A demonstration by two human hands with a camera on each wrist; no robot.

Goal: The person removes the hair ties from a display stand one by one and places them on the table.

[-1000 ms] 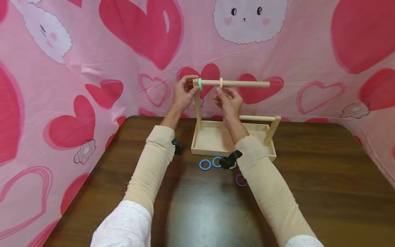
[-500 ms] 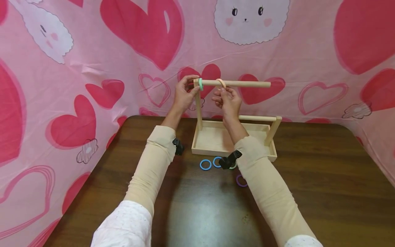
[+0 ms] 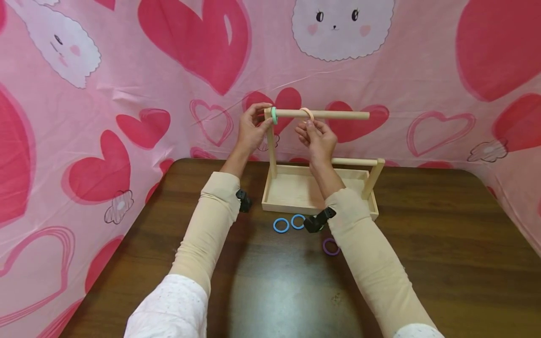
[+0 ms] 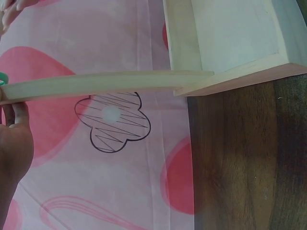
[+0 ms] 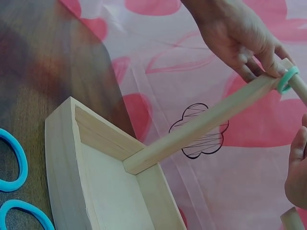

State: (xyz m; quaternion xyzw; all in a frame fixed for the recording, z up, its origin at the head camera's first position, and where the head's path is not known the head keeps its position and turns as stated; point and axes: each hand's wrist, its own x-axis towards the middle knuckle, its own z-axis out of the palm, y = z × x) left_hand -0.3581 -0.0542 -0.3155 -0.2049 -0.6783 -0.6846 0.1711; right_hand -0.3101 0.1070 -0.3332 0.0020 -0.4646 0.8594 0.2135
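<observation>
A wooden stand (image 3: 272, 152) has an upright post and a horizontal rod (image 3: 338, 114) at its top. My left hand (image 3: 250, 129) grips the post's top corner, thumb beside a mint-green ring (image 3: 274, 115) that hangs round the rod there. In the right wrist view the left hand (image 5: 240, 40) holds the post just behind that green ring (image 5: 287, 80). Farther right along the rod is a peach ring (image 3: 308, 113), tilted, which my right hand (image 3: 319, 138) pinches from below between thumb and finger. Only part of the left hand (image 4: 17, 143) shows in the left wrist view.
The stand's shallow wooden tray (image 3: 291, 207) sits on the brown table (image 3: 270, 291), with a lower rod (image 3: 352, 162) at right. Before it lie two blue rings (image 3: 281, 225) and a purple ring (image 3: 331, 246). A pink heart-print cloth (image 3: 270, 56) hangs behind.
My right hand has shifted slightly right along the rod with the peach ring, which stood upright a second ago and now tilts. The left hand stays put.
</observation>
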